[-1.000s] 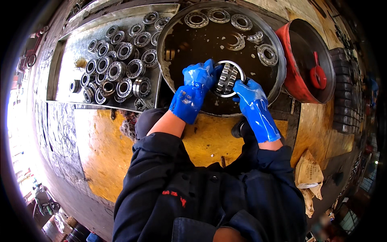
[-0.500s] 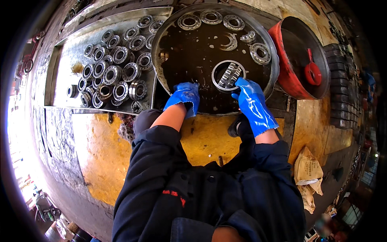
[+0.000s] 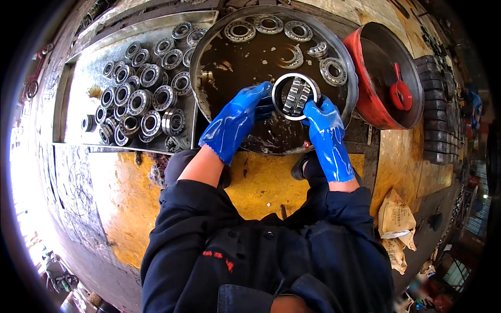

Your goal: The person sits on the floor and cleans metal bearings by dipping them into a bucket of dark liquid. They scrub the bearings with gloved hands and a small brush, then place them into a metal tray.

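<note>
Over the near half of the round metal basin (image 3: 353, 83), a roller bearing (image 3: 296, 97) is held tilted above the dark liquid, its inner rollers turned askew within the outer ring. The right hand (image 3: 326, 125), gloved in blue, grips its right edge between thumb and fingers. The left hand (image 3: 237, 117), gloved alike, is at the bearing's left side, fingers parted; whether they touch it, I cannot tell. Left of the basin, a metal tray (image 3: 61, 112) bears many bearings (image 3: 140, 102); right of it stands a red tub (image 3: 356, 78) containing a red ladle (image 3: 400, 96).
</note>
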Motion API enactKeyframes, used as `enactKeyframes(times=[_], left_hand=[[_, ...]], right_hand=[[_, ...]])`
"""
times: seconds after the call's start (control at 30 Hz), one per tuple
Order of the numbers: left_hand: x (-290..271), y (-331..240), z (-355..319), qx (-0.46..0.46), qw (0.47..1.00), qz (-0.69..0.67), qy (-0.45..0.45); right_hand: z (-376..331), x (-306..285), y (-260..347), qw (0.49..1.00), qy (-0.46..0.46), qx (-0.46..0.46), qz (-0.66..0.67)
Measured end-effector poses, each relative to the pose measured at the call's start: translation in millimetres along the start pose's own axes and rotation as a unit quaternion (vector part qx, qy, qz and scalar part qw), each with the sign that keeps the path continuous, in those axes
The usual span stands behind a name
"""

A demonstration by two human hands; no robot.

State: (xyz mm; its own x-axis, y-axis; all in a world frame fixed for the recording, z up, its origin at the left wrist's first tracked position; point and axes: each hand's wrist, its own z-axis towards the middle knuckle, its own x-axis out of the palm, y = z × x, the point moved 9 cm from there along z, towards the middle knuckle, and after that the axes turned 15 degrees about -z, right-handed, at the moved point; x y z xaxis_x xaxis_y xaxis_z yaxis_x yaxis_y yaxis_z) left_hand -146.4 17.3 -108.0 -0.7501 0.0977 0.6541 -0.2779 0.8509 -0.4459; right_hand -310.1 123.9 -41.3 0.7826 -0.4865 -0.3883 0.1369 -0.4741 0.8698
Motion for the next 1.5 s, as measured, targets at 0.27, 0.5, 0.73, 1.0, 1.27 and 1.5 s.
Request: enactKeyframes(times=[0.27,0.5,0.73,1.0,1.27,1.5], left_hand=[[-8,35,25,0.07,0.997,0.013,0.024],[-25,32,23,0.17,0.985,-0.037,0.005],[-25,-4,21,0.206,0.851,0.474,-0.096],[8,-31,4,0.2,0.608,0.757,-0.129],[20,-33,-8,0.359,0.617,0.693,-0.104],[-22,-46,10,0.165,0.705,0.656,-0.213]], right_hand=[[7,13,15,0.986,0.012,-0.108,-0.126],[2,32,25,0.972,0.038,-0.156,-0.17],[6,21,8,0.978,0.013,-0.112,-0.175],[-11,36,-16,0.991,0.103,0.001,-0.08],[-14,36,-25,0.99,0.121,0.069,-0.005],[3,30,-45,0.989,0.102,0.083,-0.067]])
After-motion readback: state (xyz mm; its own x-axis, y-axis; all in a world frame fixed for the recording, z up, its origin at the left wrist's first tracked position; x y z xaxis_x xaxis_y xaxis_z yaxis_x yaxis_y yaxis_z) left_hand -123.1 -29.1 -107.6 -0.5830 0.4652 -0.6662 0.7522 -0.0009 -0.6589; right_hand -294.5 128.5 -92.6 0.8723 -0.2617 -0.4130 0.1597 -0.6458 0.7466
